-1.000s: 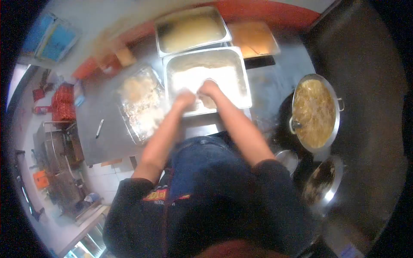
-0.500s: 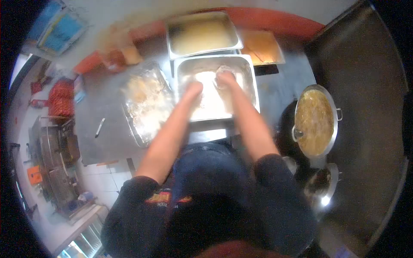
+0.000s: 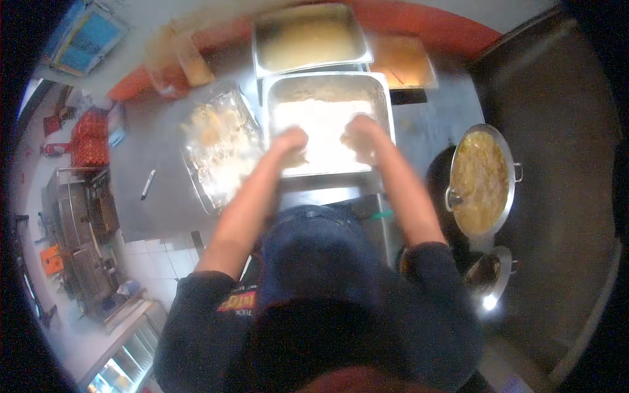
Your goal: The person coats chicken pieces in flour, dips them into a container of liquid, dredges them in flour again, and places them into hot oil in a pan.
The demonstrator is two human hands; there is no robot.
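A deep steel pan [image 3: 391,108] stands before me, holding a bed of white powder [image 3: 321,124] that looks like flour and is overexposed in the glare. My left hand [image 3: 292,141] is down in the left side of the pan, at the powder. Over on the right side, my right hand [image 3: 361,131] is also inside the pan, close to the wall. Motion and glare smear the fingers of both hands, so their closure and anything held are unclear. Pale lumps show by each hand, too blurred to identify.
Behind is another steel pan [image 3: 259,67] with yellowish contents. To the left lie a tray [image 3: 196,187] of pale, floury pieces and a marker [image 3: 149,185]. An orange-topped container [image 3: 401,62] sits back right. At right, a two-handled pan [image 3: 510,196] holds brownish-yellow liquid.
My right hand has moved right and slightly down in the pan. My left hand has shifted slightly left and lower. More white powder shows across the pan's middle.
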